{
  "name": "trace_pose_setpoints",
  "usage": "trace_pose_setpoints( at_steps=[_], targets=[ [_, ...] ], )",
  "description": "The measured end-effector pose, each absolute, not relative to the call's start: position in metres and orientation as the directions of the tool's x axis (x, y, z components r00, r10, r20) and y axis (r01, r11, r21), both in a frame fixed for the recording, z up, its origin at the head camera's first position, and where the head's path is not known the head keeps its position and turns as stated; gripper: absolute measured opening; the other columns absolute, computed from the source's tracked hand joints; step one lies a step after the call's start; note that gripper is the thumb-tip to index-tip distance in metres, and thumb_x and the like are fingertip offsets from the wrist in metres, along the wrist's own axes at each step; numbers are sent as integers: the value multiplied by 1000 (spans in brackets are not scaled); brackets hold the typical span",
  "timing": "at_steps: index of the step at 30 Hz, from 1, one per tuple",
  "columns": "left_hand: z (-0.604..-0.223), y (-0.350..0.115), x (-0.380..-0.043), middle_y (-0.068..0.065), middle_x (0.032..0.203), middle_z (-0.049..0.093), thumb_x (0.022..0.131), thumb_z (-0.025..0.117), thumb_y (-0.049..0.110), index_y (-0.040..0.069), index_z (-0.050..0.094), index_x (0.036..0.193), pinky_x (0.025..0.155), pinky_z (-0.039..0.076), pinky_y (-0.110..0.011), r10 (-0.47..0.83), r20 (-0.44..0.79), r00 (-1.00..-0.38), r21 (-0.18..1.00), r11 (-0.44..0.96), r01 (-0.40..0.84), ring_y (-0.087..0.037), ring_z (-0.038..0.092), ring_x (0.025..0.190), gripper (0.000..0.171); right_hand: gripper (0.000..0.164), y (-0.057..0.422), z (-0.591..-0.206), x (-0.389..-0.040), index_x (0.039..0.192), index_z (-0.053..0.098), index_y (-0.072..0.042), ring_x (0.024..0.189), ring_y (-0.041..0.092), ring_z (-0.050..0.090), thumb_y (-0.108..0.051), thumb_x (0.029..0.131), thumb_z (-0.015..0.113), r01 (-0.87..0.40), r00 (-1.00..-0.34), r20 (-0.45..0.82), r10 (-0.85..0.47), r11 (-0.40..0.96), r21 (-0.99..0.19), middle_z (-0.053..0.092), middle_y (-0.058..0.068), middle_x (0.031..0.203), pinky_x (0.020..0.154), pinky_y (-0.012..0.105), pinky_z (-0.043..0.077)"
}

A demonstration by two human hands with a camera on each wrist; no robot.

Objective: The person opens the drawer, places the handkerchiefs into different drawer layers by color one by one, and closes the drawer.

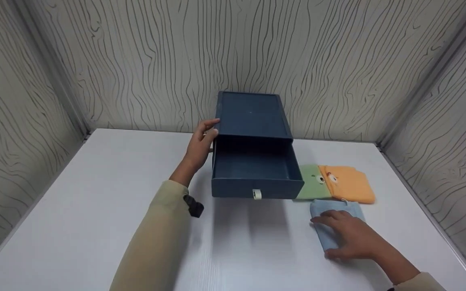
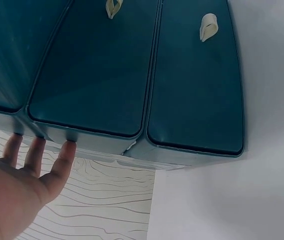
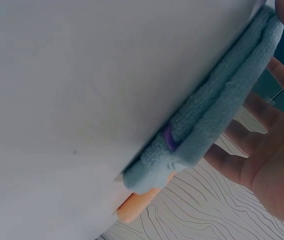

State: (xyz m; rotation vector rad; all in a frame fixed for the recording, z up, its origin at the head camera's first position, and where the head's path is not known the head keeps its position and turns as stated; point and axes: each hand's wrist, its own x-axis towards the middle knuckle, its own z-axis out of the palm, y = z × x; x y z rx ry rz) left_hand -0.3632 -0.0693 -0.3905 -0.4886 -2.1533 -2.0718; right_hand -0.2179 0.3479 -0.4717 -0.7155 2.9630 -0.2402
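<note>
A dark blue drawer unit (image 1: 253, 113) stands at the back of the table with its top drawer (image 1: 257, 188) pulled out; nothing lies on the drawer floor that shows. My left hand (image 1: 200, 147) rests against the unit's left side, and its fingertips (image 2: 68, 149) touch that side wall in the left wrist view. Lying on the table at the right front is a folded light blue towel (image 1: 328, 238). Over it is my right hand (image 1: 350, 234), fingers spread and loosely bent, with the fingertips (image 3: 221, 159) along the towel's edge in the right wrist view.
Behind the blue towel lie a green folded towel (image 1: 312, 182) and an orange one (image 1: 352, 184) with cartoon eyes, close beside the drawer. Two lower drawers with pale pull loops (image 2: 209, 27) are closed. Patterned panels (image 1: 156, 60) enclose the white table (image 1: 95, 210).
</note>
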Motion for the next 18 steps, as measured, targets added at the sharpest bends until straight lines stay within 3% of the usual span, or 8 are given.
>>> trace_pose_setpoints(
  at_steps=[18],
  targets=[
    [-393,-69,-365,-4,151,36,101,44,27,20,47,139,93,48,-51,153,299,-942,954,-25,299,-27,51,117,39,52,343,-473,-217,113,65,-44,115,27,51,-51,64,82,-409,-897,-97,-431,894,-185,54,3,130,86,54,48]
  ],
)
